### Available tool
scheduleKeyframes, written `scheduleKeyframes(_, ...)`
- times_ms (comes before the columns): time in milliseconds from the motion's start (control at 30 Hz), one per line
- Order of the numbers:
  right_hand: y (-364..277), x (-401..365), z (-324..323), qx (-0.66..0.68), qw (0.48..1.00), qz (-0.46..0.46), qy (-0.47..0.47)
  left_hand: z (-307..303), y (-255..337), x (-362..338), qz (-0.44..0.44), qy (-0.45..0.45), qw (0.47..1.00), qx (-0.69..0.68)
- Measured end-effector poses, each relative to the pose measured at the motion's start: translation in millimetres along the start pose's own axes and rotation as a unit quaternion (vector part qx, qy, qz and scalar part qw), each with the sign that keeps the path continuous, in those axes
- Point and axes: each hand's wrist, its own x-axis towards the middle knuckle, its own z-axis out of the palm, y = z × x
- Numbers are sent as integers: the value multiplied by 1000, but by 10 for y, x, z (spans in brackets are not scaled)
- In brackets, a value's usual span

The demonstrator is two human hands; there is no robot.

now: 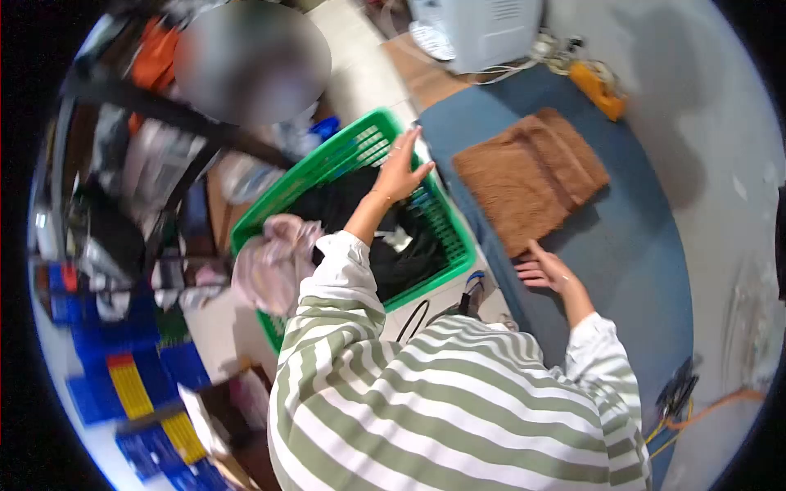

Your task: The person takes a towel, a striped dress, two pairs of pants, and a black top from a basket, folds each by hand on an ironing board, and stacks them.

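A green plastic basket (pixel 454 233) holds dark cloth (pixel 417 254), and a pale pink cloth (pixel 274 262) hangs over its left side. Above the basket's far right part is my left hand (pixel 397 170), fingers apart and nothing in it. A folded brown towel (pixel 524 176) lies on the blue-grey surface (pixel 630 270) to the right. My right hand (pixel 544 272) is at the towel's near corner, its fingers spread and holding nothing; whether the fingertips touch the towel cannot be made out.
A white appliance (pixel 491 33) with cables stands at the top, near a yellow-orange object (pixel 598 88). Dark cables (pixel 675 389) lie at the lower right. Blue boxes (pixel 119 344) and an open carton (pixel 213 417) are at the left, below a dark rack (pixel 131 98).
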Motion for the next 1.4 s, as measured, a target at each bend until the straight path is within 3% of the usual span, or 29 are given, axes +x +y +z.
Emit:
scheduleKeyframes(67, 212, -220, -86, 62, 997, -42, 21, -675, -207, -562, -77, 54, 983, 158)
scheduleKeyframes(133, 553, -333, -297, 143, 987, -65, 45, -1134, -514, -1268, -242, 49, 894, 374)
scheduleKeyframes(200, 909, -436, -490, 177, 978, -67, 91, -1344, -1319, -2211, -320, 7, 879, 353)
scheduleKeyframes(233, 1068, -478, -582, 196, 974, -62, 99, -1505, -1186, -2531, -444, -118, 827, 322)
scheduleKeyframes(300, 1295, -519, -696, 237, 963, -54, 119, -1182, -2082, -3743, -417, -149, 781, 440)
scheduleKeyframes(367, 1400, -568, -739, 220, 963, -58, 146, -1227, -1844, -3936, -511, -125, 769, 363)
scheduleKeyframes(433, 1385, -646, -767, 201, 963, -79, 162, -1259, -1186, -3705, -572, 0, 756, 318)
scheduleKeyframes(567, 953, -987, -542, 145, 967, -150, 143, -1387, -1303, -3610, -393, 170, 869, 247)
scheduleKeyframes(633, 667, -1162, -372, 91, 967, -196, 136, -1754, -663, -3085, -367, 217, 904, 35)
scheduleKeyframes(700, 374, -1385, -138, 20, 962, -245, 116, -1972, -57, -2639, -242, 266, 930, -83)
scheduleKeyframes(767, 108, -1753, 247, -89, 948, -286, 103, -2104, 633, -2164, -88, 309, 927, -193)
scheduleKeyframes(833, -72, -2239, 745, -163, 929, -328, 56, -2212, 1466, -1774, -5, 276, 925, -263)
scheduleKeyframes(900, -28, -2445, 962, -226, 848, -479, 7, -2182, 2383, -1465, 10, 233, 890, -391)
scheduleKeyframes(967, -22, -2671, 1070, -214, 784, -575, 88, -2132, 3322, -1328, 80, 153, 852, -495)
scheduleKeyframes(1033, -58, -2881, 886, -179, 717, -660, 132, -2140, 4015, -1202, 183, 105, 848, -487)
scheduleKeyframes(1067, -16, -3305, 823, -145, 753, -598, 235, -2082, 4262, -1098, 233, 79, 840, -483)
scheduleKeyframes(1100, 111, -3631, 680, -85, 748, -609, 248, -1975, 4089, -869, 336, 84, 875, -340)
scheduleKeyframes(1167, 388, -4177, 292, 31, 721, -637, 270, -1998, 4635, -911, 256, -54, 821, -508)
scheduleKeyframes(1200, 558, -4425, -267, -270, 629, -592, 424, -1900, 4680, -783, 139, 4, 884, -447)
scheduleKeyframes(1233, 812, -4641, -550, -228, 635, -613, 410, -1759, 4699, -710, 270, -6, 887, -374)
scheduleKeyframes(1333, 1694, -4869, -1458, -5, 715, -644, 274, -784, 4068, 216, 278, -42, 943, -176)
scheduleKeyframes(1367, 2082, -4847, -1854, -23, 750, -601, 274, -334, 3994, 161, 314, -31, 939, -136)
scheduleKeyframes(1400, 2473, -4824, -2254, -44, 783, -557, 273, 95, 3863, 54, 316, -78, 940, -99)
